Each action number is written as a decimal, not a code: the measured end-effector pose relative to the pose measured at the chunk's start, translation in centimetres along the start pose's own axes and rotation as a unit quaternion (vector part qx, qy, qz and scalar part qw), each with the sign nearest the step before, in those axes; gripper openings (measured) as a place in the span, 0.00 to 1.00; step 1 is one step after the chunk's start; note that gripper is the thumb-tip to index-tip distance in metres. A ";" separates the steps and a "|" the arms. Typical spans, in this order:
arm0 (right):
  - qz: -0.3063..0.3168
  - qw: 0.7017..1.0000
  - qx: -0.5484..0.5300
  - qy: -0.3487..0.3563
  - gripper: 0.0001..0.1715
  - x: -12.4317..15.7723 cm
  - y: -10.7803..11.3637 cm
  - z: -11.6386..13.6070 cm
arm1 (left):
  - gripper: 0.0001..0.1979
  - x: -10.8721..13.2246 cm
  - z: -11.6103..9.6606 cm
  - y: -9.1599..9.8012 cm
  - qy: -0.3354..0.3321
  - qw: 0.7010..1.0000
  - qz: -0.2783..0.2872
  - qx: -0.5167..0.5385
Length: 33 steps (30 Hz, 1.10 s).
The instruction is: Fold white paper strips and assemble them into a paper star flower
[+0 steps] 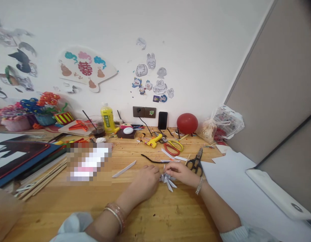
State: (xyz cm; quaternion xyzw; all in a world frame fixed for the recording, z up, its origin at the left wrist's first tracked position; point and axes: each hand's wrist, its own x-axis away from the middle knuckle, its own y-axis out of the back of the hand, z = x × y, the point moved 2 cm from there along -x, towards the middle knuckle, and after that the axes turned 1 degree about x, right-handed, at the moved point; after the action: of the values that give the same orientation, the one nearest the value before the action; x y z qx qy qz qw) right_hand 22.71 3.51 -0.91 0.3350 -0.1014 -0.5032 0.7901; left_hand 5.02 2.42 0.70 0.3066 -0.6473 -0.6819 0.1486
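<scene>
A spiky white folded-paper piece (pixel 168 183), with narrow strips fanning outward, lies on the wooden table between my hands. My right hand (pixel 182 173) pinches its upper part between thumb and fingers. On the other side, my left hand (pixel 148 179) has its fingers bent and closed at the paper's left edge; its fingertips are partly hidden. A loose folded paper strip (pixel 124 169) rests to the left of my left hand. Black-handled scissors (pixel 197 163) lie just beyond my right hand, and a black fuzzy stem (pixel 150 159) lies behind the left one.
Behind my hands are red-and-yellow-handled scissors (pixel 173 148), a yellow glue gun (pixel 153 141), a red balloon (pixel 187 123) and a phone (pixel 162 120). White paper sheets (pixel 236 188) cover the right side. Wooden sticks (pixel 48 178) and a yellow bottle (pixel 108 117) stand or lie left.
</scene>
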 end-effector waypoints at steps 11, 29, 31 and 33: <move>-0.122 0.964 0.226 0.062 0.25 0.4 -1.9 3.9 | 0.06 -0.2 0.7 -1.1 0.042 0.994 -0.044 0.096; -0.180 0.963 0.198 0.046 0.07 0.1 -2.0 2.8 | 0.10 -0.4 0.2 -2.3 0.070 0.993 -0.042 0.091; -0.180 0.964 0.190 0.044 0.07 0.0 -1.9 2.8 | 0.09 -0.4 0.3 -2.3 0.063 0.994 -0.035 0.088; -0.181 0.965 0.183 0.041 0.08 -0.1 -1.9 2.8 | 0.09 -0.4 0.3 -2.3 0.062 0.994 -0.029 0.082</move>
State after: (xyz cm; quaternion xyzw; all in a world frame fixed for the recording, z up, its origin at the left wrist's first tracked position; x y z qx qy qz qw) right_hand 19.85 1.84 0.01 0.5075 -0.0967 -0.5964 0.6143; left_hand 5.60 3.16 -1.41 0.3779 -0.6817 -0.6100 0.1427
